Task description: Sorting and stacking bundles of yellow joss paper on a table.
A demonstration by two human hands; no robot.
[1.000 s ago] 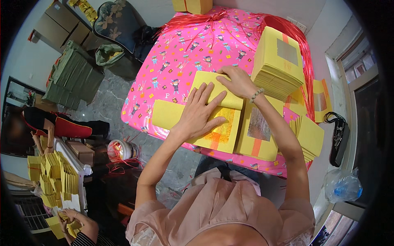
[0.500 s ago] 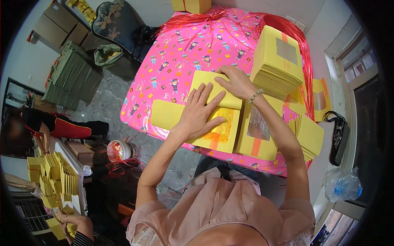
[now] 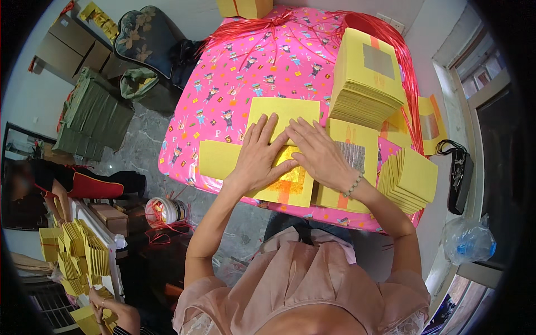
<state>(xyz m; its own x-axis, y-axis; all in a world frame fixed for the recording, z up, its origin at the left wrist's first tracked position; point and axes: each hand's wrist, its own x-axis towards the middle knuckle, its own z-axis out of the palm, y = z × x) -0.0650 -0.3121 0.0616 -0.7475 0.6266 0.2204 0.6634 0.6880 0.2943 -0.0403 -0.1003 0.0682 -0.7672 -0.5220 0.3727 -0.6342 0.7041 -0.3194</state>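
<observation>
My left hand (image 3: 259,160) lies flat with fingers spread on a yellow paper sheet (image 3: 293,194) that bears a gold foil square. Beside it, my right hand (image 3: 321,153) rests on the sheet's right side, fingers stretched out, close to the left fingertips. Under my hands, the sheet's far part is plain yellow, and an edge crosses just beyond the foil. Out from under my left wrist sticks a plain yellow paper piece (image 3: 216,158). Right of the sheet, partly beneath my right hand, are yellow papers with a silver foil square (image 3: 353,157).
A tall stack of yellow paper (image 3: 357,95) and a fanned pile (image 3: 410,178) stand right on the pink table cover (image 3: 223,92). Red cords (image 3: 410,67) trail along its far right. At lower left, other people handle yellow bundles (image 3: 84,251) near a white bucket (image 3: 166,210).
My right hand has come from the sheet's far edge toward me and flattened beside the left. The sheet's curled far part lies flatter. The left hand has stayed on the paper.
</observation>
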